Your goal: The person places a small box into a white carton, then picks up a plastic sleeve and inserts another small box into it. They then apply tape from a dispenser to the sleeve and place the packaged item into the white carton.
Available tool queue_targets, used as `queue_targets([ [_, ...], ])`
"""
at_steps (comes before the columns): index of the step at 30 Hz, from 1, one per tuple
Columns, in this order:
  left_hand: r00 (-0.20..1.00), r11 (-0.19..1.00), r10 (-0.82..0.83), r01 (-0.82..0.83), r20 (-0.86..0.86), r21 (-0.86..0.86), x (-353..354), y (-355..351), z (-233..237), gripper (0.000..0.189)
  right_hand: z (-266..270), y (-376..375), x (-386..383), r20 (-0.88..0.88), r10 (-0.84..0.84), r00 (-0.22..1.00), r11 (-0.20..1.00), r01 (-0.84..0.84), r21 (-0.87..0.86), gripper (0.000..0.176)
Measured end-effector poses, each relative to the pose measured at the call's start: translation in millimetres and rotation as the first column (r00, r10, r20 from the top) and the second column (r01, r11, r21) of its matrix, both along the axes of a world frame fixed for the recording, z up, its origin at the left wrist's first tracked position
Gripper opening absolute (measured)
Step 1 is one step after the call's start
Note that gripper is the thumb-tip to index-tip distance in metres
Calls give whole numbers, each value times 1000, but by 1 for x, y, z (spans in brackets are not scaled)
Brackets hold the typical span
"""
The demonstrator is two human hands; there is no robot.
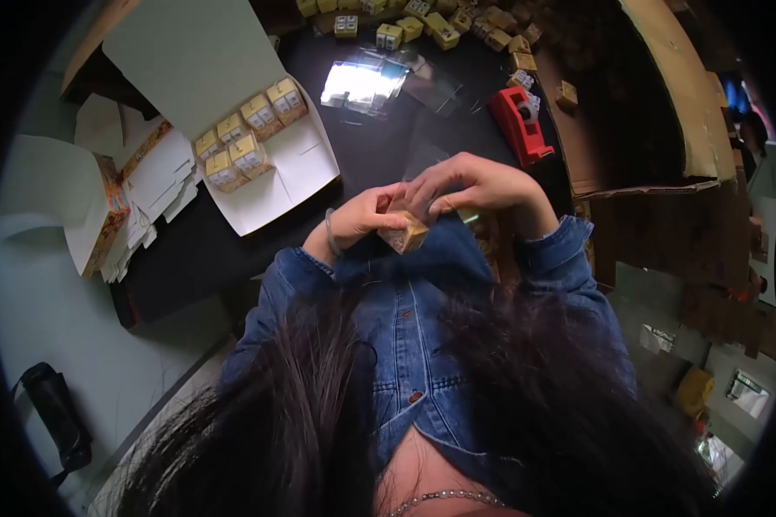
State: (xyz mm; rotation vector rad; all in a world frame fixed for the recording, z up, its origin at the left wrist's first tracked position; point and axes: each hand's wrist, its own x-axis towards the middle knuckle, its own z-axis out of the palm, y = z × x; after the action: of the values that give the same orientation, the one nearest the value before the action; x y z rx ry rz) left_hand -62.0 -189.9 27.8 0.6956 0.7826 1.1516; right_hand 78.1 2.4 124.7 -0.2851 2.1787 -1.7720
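Observation:
My left hand (361, 221), with a bracelet at the wrist, grips a small yellow-brown box (408, 235) in front of my chest. A clear plastic sleeve (403, 207) stands up from the top of this box. Over it, my right hand (474, 185) curls its fingers, thumb and fingertips pinched at the sleeve's edge. Further back on the black table (366, 142), flat clear plastic sleeves (366, 84) lie in a shiny pile. To the left, an open white carton (306, 177) holds several small yellow boxes (233, 164) in rows.
A red tape dispenser (519, 127) stands at the right, beside a large open cardboard box (595, 164). Many loose small boxes (444, 30) lie along the far edge. Folded white cartons (159, 185) are stacked at the left. A black case (53, 418) lies lower left.

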Motion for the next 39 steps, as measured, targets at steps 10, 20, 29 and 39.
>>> queue_targets([
  [10,226,682,645,-601,-730,416,8,42,-64,57,-135,197,-143,-737,-505,448,-217,761,611,67],
  [20,207,699,617,-588,-759,407,5,43,-62,58,-114,152,-85,372,-734,568,345,784,-517,33],
  [29,251,679,673,-583,-696,446,3,44,-72,58,-100,122,-80,-275,-719,639,640,762,97,36],
  [39,262,676,690,-567,-675,471,0,45,-80,57,-109,29,-12,-797,-259,545,306,829,468,54],
])
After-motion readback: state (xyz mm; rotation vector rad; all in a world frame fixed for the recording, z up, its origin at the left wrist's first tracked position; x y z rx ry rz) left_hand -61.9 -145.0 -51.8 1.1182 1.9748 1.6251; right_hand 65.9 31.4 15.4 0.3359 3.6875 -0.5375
